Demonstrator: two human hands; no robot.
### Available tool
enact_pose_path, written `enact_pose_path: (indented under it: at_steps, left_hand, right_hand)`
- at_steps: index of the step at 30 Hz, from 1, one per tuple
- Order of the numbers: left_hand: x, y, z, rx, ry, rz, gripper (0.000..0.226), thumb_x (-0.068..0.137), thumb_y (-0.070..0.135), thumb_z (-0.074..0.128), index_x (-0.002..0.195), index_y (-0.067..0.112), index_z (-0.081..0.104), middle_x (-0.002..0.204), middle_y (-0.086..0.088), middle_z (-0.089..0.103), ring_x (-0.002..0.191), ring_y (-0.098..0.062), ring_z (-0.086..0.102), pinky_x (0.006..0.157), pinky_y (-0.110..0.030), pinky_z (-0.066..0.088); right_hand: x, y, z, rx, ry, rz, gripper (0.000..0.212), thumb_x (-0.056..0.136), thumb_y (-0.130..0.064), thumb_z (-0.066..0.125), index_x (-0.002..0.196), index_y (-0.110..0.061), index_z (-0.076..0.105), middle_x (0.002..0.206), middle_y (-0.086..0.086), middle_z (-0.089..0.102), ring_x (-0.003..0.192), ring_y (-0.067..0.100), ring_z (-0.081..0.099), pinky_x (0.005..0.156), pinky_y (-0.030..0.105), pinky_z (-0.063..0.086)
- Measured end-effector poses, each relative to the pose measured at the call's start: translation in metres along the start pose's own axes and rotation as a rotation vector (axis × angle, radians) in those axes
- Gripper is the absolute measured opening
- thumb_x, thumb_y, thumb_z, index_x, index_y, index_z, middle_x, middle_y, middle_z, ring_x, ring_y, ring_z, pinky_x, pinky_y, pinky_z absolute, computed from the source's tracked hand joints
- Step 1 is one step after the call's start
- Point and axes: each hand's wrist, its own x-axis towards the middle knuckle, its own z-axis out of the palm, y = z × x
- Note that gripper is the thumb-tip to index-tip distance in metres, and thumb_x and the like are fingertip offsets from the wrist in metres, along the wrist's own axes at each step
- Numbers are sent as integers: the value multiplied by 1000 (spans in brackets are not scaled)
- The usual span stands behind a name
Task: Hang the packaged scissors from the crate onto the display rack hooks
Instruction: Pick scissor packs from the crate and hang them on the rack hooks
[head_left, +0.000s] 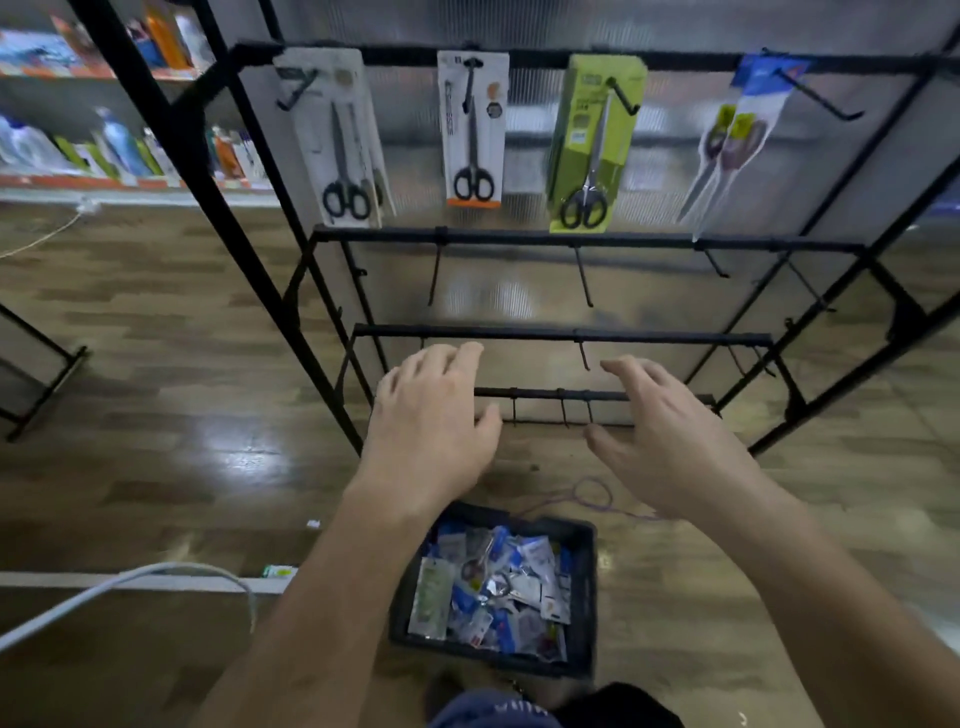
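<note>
A black display rack (561, 239) stands in front of me with several hooks. Its top bar carries a white scissors pack (337, 140), an orange-edged white pack (471, 130), a green pack (592, 145) and a blue-topped clear pack (737, 135). On the floor below sits a dark crate (584, 582) full of packaged scissors (493, 587). My left hand (431, 431) and my right hand (670, 441) hover above the crate, in front of the lower bars. Both have relaxed, spread fingers and hold nothing.
Lower rack bars carry bare hooks (584, 280). Store shelves with bottles (119, 145) stand at the back left. A white cable (156, 577) crosses the wooden floor at the lower left, and a purple string (597, 499) lies behind the crate. Another black frame (41, 384) stands at the left.
</note>
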Motion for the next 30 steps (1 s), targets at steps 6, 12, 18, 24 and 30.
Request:
enact_pose_path:
  at_steps: [6, 12, 18, 24, 30]
  left_hand:
    - [-11, 17, 9, 38, -64, 6, 61, 101, 47, 47, 156, 31, 27, 159, 0, 36, 151, -20, 25, 126, -45, 21]
    - [-15, 49, 31, 164, -183, 53, 64, 100, 48, 50, 157, 31, 26, 162, -3, 31, 154, -25, 19, 127, -47, 15]
    - [-23, 80, 56, 245, -270, 3, 65, 99, 50, 51, 157, 31, 26, 161, -3, 32, 153, -24, 20, 127, -48, 14]
    - [-18, 88, 73, 260, -319, 74, 66, 99, 50, 50, 157, 30, 27, 161, 0, 33, 151, -23, 23, 126, -47, 18]
    - [14, 45, 97, 255, -416, 191, 65, 99, 47, 53, 157, 29, 30, 159, -3, 37, 148, -26, 28, 123, -47, 19]
  right_hand:
    - [-19, 7, -8, -29, 1, 5, 70, 98, -44, 55, 158, -29, 24, 164, -5, 27, 149, 18, 30, 116, 33, 32]
    - [-32, 50, 9, 54, -36, 47, 74, 98, -46, 54, 161, -30, 17, 168, -2, 20, 153, 18, 23, 119, 36, 29]
    - [-27, 96, 21, 119, -170, 44, 78, 94, -47, 56, 160, -30, 18, 168, 3, 23, 151, 24, 28, 121, 41, 31]
    - [-30, 118, 27, 119, -168, 106, 77, 94, -49, 57, 160, -29, 21, 165, 2, 29, 150, 22, 31, 119, 38, 34]
    - [-25, 95, 64, 99, -182, 296, 77, 92, -45, 61, 157, -23, 28, 159, 6, 38, 143, 27, 39, 114, 40, 39]
